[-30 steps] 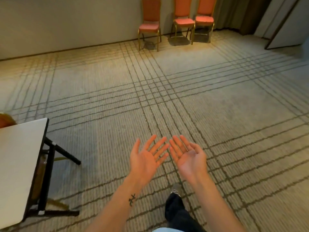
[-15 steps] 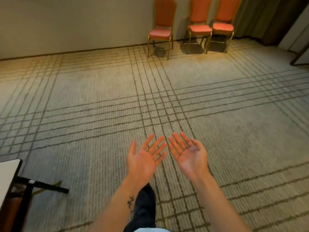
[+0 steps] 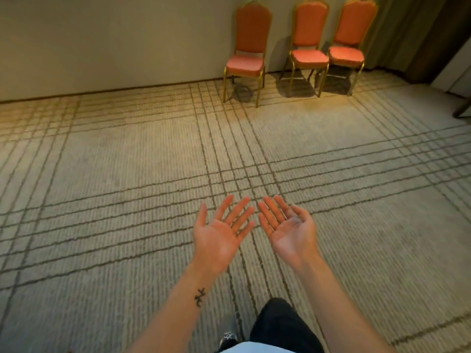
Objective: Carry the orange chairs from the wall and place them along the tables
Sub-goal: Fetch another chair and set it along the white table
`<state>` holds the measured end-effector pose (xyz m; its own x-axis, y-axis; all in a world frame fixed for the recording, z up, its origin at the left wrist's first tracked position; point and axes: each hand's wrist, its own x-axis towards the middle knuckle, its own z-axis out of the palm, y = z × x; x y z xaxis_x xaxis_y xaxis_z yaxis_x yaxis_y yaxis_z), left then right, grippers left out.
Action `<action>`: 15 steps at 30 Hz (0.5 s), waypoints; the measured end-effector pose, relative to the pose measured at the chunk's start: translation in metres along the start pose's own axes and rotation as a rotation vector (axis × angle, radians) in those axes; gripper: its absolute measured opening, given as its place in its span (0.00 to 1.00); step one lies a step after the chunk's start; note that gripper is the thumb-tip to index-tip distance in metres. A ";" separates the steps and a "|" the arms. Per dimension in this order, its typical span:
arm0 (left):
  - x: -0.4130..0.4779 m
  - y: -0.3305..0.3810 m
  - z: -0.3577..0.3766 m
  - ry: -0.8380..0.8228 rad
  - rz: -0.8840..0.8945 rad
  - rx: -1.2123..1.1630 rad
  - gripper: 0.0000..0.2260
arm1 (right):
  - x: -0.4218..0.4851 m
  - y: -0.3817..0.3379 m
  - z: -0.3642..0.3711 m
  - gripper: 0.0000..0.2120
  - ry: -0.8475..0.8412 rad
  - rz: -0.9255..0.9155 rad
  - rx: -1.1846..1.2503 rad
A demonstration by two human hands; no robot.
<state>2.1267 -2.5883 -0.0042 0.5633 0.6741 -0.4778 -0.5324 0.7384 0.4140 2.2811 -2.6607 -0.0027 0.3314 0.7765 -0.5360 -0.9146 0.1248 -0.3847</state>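
A: Looking at the hands first, how do they lie?

B: Both are palm up over the floor. The left hand (image 3: 219, 235) has straight, fanned fingers with the thumb out to the side. The right hand (image 3: 290, 230) is spread too, its fingers slightly more cupped. Neither holds or touches anything. The 2 sit just beside each other with their fingertips apart.

A: And the orange chairs (image 3: 309, 42)?

B: 3 stand upright against the wall (image 3: 114, 39), well apart from the hands. The left one stands alone. The other 2 are close together, with their seats nearly touching. All have gold-coloured legs on the floor.

A: The room?

B: A beige carpet (image 3: 114, 174) crossed by dark grid lines, a plain wall and a curtain (image 3: 402, 29) in the right corner. A small tattoo (image 3: 200, 296) marks the left forearm, and a dark trouser leg (image 3: 277, 324) shows below.
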 end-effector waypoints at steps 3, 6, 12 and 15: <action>0.058 0.022 0.015 -0.013 -0.014 0.013 0.30 | 0.057 -0.019 0.025 0.20 0.013 0.007 -0.007; 0.133 0.043 0.032 0.023 -0.011 0.029 0.30 | 0.129 -0.042 0.048 0.20 0.021 0.008 -0.004; 0.273 0.101 0.086 0.037 -0.002 0.040 0.31 | 0.276 -0.097 0.114 0.24 0.029 0.067 0.034; 0.335 0.148 0.116 0.037 0.065 0.011 0.31 | 0.341 -0.124 0.167 0.24 -0.018 0.090 -0.002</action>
<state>2.3103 -2.2508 -0.0131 0.5043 0.7195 -0.4776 -0.5601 0.6935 0.4533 2.4689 -2.3082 -0.0125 0.2436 0.7954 -0.5550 -0.9399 0.0525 -0.3374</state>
